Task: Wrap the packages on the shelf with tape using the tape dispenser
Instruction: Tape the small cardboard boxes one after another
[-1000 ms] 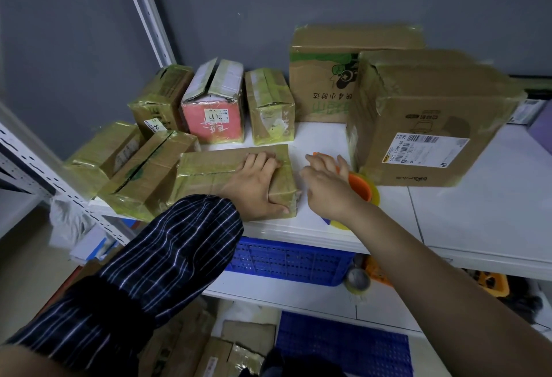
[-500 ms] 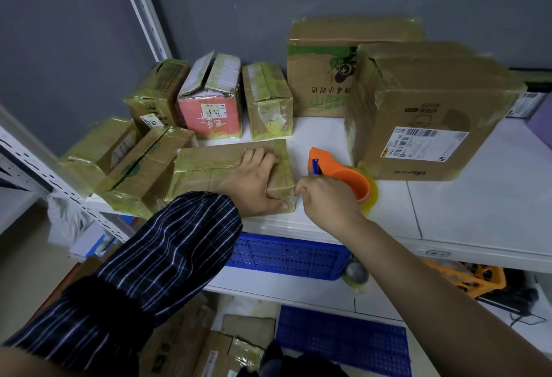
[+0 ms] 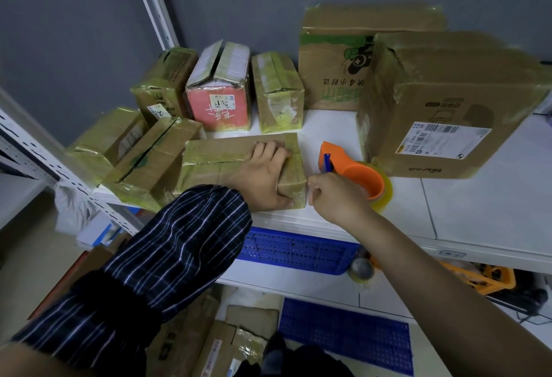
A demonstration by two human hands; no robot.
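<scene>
— What's the flat package (image 3: 239, 164) under the left hand (image 3: 263, 176) made of?
— Brown cardboard, matt, banded with glossy yellowish tape that wrinkles at the corners.
— And the tape dispenser (image 3: 349, 167) near the shelf's front edge?
— Smooth orange plastic with a blue plastic part, holding a roll of shiny translucent tape.
— The shelf (image 3: 478, 209) itself?
— A smooth white surface with a faint sheen; its upright looks like painted metal.
— The sleeve (image 3: 167, 257)?
— Dark striped cloth, soft and matt. The crate (image 3: 295, 251) below the front edge is perforated blue plastic.
</scene>
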